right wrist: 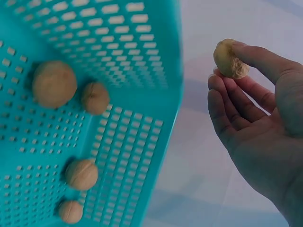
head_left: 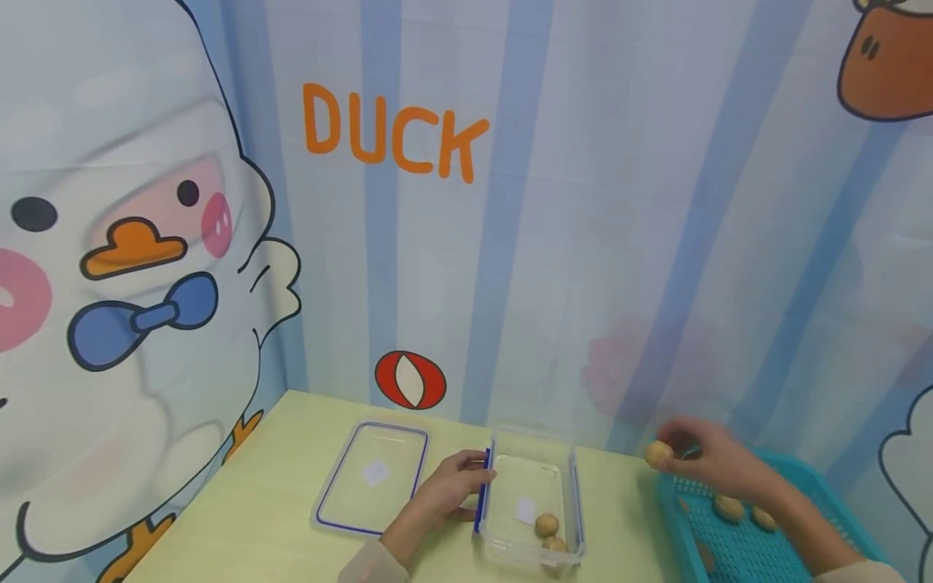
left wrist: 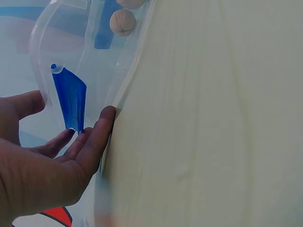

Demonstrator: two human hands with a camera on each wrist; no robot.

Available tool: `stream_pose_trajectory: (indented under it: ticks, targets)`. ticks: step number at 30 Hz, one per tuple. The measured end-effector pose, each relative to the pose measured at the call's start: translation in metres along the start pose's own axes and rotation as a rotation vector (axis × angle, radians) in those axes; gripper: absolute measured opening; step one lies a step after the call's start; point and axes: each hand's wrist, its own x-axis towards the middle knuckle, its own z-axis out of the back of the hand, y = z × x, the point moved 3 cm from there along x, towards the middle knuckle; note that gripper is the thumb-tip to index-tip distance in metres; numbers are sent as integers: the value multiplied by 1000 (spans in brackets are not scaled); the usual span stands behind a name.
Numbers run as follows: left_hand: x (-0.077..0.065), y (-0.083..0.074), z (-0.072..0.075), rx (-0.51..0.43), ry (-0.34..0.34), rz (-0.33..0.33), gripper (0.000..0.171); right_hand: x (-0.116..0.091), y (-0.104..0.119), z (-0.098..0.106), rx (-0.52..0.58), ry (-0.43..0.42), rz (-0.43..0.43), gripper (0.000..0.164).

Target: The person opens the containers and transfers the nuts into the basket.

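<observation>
A walnut is pinched between the thumb and fingertips of my right hand, raised above the near-left rim of a teal basket in the right wrist view. My left hand holds the left side of a clear plastic box by its blue latch. In the left wrist view, the thumb and fingers lie on either side of that latch. Inside the box, a walnut and another walnut sit together at the front right corner, beside a white paper square.
Left of the box, a clear lid with a blue seal lies flat on the pale yellow table. The basket at the right holds several walnuts. Behind stands a striped curtain with duck prints.
</observation>
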Motion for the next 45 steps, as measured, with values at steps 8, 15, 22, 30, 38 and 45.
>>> stream_pose_trajectory:
  ticks: [8,15,22,30,38,45]
  targets:
    - [-1,-2,0,4,2,9,56,-17,-28,13,-72,-25,-56,29]
    - [0,0,0,5,0,9,57,-27,-51,19,-91,-42,-142,30]
    - [0,1,0,4,-4,13,58,-31,-69,20,-63,-21,-206,29]
    - [2,2,1,5,1,7,57,-30,-83,14,-13,0,-268,34]
    - [0,0,1,15,-1,3,58,-30,-85,14,-15,-4,-268,38]
    - [0,0,1,17,-1,9,58,-32,-79,11,-70,-73,-232,43]
